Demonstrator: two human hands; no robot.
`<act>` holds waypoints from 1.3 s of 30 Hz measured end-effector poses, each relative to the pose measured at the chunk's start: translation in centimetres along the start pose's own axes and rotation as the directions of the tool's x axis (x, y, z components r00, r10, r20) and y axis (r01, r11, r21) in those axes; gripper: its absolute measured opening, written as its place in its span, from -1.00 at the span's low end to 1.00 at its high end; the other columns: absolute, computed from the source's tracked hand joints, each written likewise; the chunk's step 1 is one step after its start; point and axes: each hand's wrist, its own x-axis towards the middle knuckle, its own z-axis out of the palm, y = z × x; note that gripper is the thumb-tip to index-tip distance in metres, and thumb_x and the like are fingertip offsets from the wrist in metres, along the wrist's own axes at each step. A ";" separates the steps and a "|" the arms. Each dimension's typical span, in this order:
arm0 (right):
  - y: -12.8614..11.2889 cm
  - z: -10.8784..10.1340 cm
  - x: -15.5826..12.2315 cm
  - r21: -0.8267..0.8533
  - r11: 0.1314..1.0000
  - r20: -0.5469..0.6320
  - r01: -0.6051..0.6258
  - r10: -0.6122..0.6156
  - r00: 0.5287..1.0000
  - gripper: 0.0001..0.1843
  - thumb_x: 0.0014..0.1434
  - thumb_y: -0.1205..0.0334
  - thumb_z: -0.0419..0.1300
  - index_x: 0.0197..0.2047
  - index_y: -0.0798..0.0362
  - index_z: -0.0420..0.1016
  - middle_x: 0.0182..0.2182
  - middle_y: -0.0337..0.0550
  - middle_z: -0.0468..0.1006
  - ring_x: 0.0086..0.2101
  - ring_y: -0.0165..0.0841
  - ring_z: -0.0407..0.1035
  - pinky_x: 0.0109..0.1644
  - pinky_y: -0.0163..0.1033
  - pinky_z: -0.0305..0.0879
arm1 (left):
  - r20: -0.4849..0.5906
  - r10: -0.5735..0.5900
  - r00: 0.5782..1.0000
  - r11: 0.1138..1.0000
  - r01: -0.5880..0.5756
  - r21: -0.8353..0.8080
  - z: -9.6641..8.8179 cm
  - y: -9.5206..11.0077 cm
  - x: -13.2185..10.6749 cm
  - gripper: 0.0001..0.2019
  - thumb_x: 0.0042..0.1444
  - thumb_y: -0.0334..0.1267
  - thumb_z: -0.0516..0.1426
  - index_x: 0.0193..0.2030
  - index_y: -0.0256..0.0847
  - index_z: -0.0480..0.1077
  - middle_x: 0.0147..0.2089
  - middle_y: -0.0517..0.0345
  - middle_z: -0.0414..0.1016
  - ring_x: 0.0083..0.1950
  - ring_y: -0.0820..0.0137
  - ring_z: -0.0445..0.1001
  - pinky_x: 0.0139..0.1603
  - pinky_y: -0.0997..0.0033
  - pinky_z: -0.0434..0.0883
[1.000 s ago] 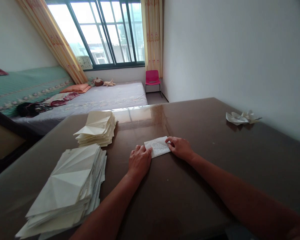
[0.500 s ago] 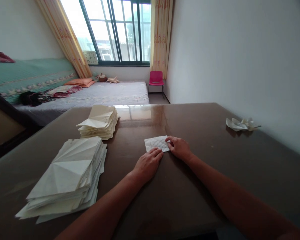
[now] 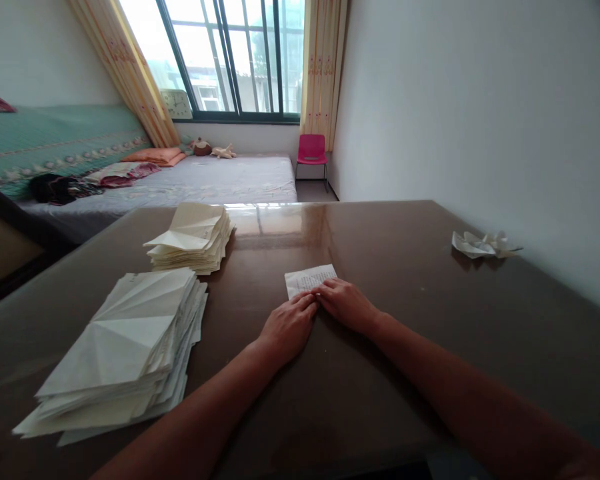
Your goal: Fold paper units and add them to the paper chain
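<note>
- This is a bedroom, and with the small paper [image 3: 307, 280] as the middle of the clock, the window [image 3: 230, 60] is between 11 and 12 o'clock, with yellow curtains [image 3: 324, 77] at its sides.
- The bed [image 3: 250, 175] is between 10 and 11 o'clock, and a pink chair [image 3: 312, 150] is at 12 o'clock, by the white wall [image 3: 480, 100].
- The brown tabletop [image 3: 400, 287] is shiny, and the window shines in it near the far edge.
- The small paper lies flat near the middle of the tabletop, with lines of print on it.
- The left hand [image 3: 287, 327] is at 7 o'clock, palm down, with its fingertips on the near edge of the small paper.
- The right hand [image 3: 349, 305] is at 4 o'clock, with its fingers bent on the near right part of the same paper.
- The hands are close together, and their fingertips meet or almost meet. I cannot tell if the fingers pinch the paper or just press on it.
- The big pile of paper [image 3: 115, 347] is between 8 and 9 o'clock, and its top sheet has fold lines.
- The creamy pile of paper [image 3: 195, 243] is between 9 and 10 o'clock, just beyond the big one.
- The crumpled paper [image 3: 473, 245] is near 3 o'clock, close to the tabletop's right edge.
</note>
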 end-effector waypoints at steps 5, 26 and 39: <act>1.1 0.5 0.0 0.185 0.979 0.008 -0.085 0.085 0.996 -0.82 0.24 0.26 0.11 -0.14 0.04 0.49 -0.27 -0.15 0.49 -0.29 -0.39 0.37 -0.15 -0.31 0.26 | 0.014 0.002 1.000 1.000 -0.002 0.003 -0.4 0.0 0.0 -0.64 0.17 -0.41 0.00 0.10 -0.25 0.39 0.15 0.04 0.43 0.22 0.28 0.32 0.24 0.25 0.33; 3.5 -1.2 -1.0 0.134 0.988 0.003 -0.081 0.081 0.997 -0.80 0.22 0.23 0.14 -0.15 -0.01 0.57 -0.24 -0.12 0.52 -0.22 -0.34 0.36 -0.08 -0.24 0.27 | 0.052 -0.164 0.985 0.961 0.147 0.234 -1.8 -0.4 -0.4 -0.79 0.25 -0.24 0.02 -0.07 -0.14 0.44 0.08 0.11 0.48 0.09 0.24 0.42 -0.05 0.24 0.46; 2.4 -1.4 -0.7 -0.094 0.995 0.026 0.027 -0.025 0.999 -0.67 0.25 0.01 0.10 -0.01 -0.07 0.52 -0.15 -0.12 0.52 -0.14 -0.28 0.32 -0.02 -0.19 0.28 | 0.114 -0.118 0.987 0.934 0.071 0.349 -1.3 -0.4 0.2 -0.77 0.20 -0.42 0.06 -0.03 -0.22 0.42 0.00 -0.02 0.50 -0.03 0.25 0.47 -0.17 0.31 0.44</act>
